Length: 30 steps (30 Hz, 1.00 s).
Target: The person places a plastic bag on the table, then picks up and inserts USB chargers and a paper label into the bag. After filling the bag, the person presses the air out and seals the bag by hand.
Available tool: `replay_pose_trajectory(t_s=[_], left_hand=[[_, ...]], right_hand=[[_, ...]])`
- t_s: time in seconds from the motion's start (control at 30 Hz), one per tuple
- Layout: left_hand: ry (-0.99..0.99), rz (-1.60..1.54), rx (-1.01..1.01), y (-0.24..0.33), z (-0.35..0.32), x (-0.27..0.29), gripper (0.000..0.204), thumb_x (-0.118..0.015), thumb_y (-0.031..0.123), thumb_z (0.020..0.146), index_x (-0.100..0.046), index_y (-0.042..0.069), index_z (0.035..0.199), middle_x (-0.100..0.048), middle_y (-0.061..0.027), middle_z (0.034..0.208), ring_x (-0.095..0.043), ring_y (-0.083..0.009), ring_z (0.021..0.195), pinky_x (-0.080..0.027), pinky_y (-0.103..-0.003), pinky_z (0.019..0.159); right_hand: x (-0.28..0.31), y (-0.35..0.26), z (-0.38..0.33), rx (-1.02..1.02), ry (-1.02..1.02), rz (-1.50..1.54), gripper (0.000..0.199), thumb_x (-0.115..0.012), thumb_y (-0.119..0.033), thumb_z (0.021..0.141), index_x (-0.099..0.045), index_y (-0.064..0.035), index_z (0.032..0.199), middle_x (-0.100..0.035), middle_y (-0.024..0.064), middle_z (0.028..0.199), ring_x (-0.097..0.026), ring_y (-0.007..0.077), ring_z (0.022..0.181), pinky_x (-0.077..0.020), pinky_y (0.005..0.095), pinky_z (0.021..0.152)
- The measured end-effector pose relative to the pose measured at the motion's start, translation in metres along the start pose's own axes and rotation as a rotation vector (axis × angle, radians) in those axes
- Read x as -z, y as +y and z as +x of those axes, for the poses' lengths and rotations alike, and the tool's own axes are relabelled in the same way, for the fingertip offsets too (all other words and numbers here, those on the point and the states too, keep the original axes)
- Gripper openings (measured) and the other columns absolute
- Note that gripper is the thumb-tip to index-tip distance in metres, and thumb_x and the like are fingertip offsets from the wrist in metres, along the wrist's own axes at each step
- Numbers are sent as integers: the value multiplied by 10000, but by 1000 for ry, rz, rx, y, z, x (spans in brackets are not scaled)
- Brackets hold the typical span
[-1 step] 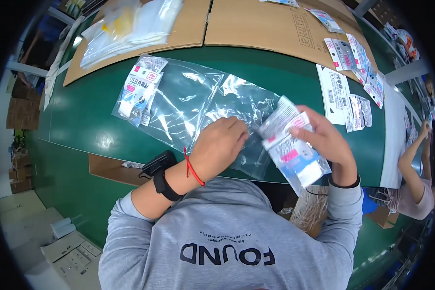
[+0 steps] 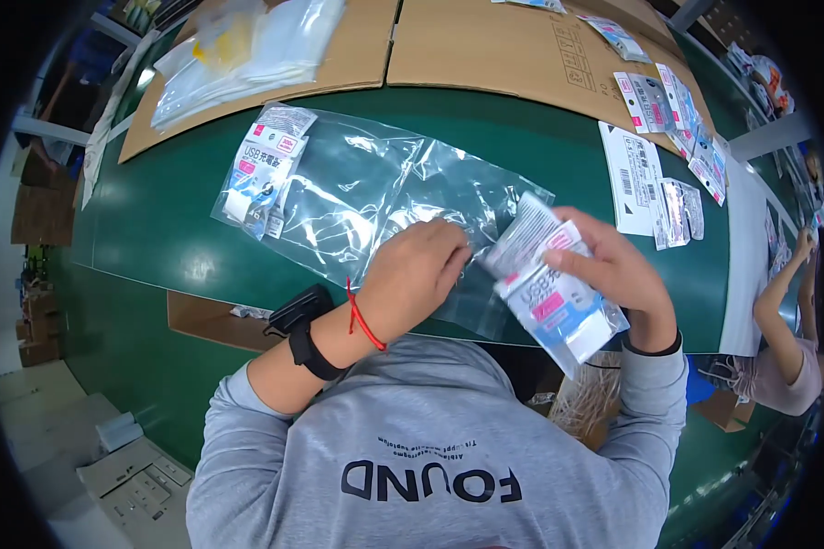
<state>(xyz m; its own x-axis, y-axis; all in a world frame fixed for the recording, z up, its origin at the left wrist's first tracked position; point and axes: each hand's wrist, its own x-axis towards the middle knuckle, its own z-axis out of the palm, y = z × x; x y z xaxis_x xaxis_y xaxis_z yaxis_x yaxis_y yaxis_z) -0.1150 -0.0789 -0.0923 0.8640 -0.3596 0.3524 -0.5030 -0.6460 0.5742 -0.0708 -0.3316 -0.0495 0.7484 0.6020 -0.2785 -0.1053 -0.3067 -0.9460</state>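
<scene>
A large clear plastic bag [image 2: 352, 178] lies flat across the green table. Printed packets [image 2: 267, 174] in white, pink and blue sit inside its far-left end. My left hand [image 2: 418, 261], fingers bent together, pinches the bag near its right-hand end; the fingertips are partly hidden. In my right hand [image 2: 609, 261] are a few similar packets [image 2: 558, 306], fanned and tilted, gripped between thumb and fingers. They are just right of the bag's end, over the table's near edge.
Flattened cardboard [image 2: 485, 46] covers the table's far side, with a stack of clear bags [image 2: 288, 46] at left. More packets [image 2: 655, 105] and a white label sheet [image 2: 630, 174] lie at right. An open carton [image 2: 206, 320] sits below the near edge. Another person's arm [image 2: 783, 297] shows far right.
The packets in my right hand have tilted slightly and show more sharply. My left hand and the bag's left end stay almost where they were.
</scene>
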Motion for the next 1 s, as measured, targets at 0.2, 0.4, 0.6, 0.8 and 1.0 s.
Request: replay_pose_trajectory(t_s=[0.2, 0.4, 0.6, 0.8, 1.0], left_hand=[[131, -151, 41, 6, 0, 7, 104, -659, -3, 760, -600, -2, 846, -595, -108, 752, -591, -254, 627, -472, -311, 543], [116, -72, -86, 10, 4, 14, 90, -648, -13, 759, -602, 4, 835, -592, -107, 743, -589, -264, 635, -468, -319, 538], [180, -43, -122, 8, 4, 24, 97, -657, -1, 751, -602, 19, 828, -585, -100, 734, -584, -269, 643, -465, -336, 547], [172, -43, -143, 7, 3, 21, 113, -667, 11, 736, -603, 39, 824, -571, -90, 732, -575, -263, 646, -460, -344, 545], [181, -5, -194, 8, -7, 28, 127, -682, 31, 730, -595, 46, 822, -556, -76, 745, -559, -248, 641, -447, -336, 536]], right_hand=[[-6, -4, 13, -37, -27, -90, 345, -626, -183, 887, -539, -12, 1174, -619, 42, 980, -547, 72, 881, -456, 246, 779], [-32, -15, 33, 40, -192, -314, 313, -624, -183, 888, -550, -6, 1136, -622, 40, 979, -553, 68, 852, -465, 244, 743], [-30, -13, 57, -13, -44, 32, 309, -617, -177, 890, -558, -7, 1141, -623, 45, 981, -553, 81, 873, -460, 253, 763], [-34, -5, 65, 273, -309, -299, 320, -613, -172, 895, -550, -15, 1168, -620, 41, 1005, -558, 80, 887, -465, 250, 776], [-37, -11, 74, -57, -82, 88, 362, -607, -165, 898, -519, -20, 1217, -615, 44, 1039, -557, 86, 897, -462, 250, 799]])
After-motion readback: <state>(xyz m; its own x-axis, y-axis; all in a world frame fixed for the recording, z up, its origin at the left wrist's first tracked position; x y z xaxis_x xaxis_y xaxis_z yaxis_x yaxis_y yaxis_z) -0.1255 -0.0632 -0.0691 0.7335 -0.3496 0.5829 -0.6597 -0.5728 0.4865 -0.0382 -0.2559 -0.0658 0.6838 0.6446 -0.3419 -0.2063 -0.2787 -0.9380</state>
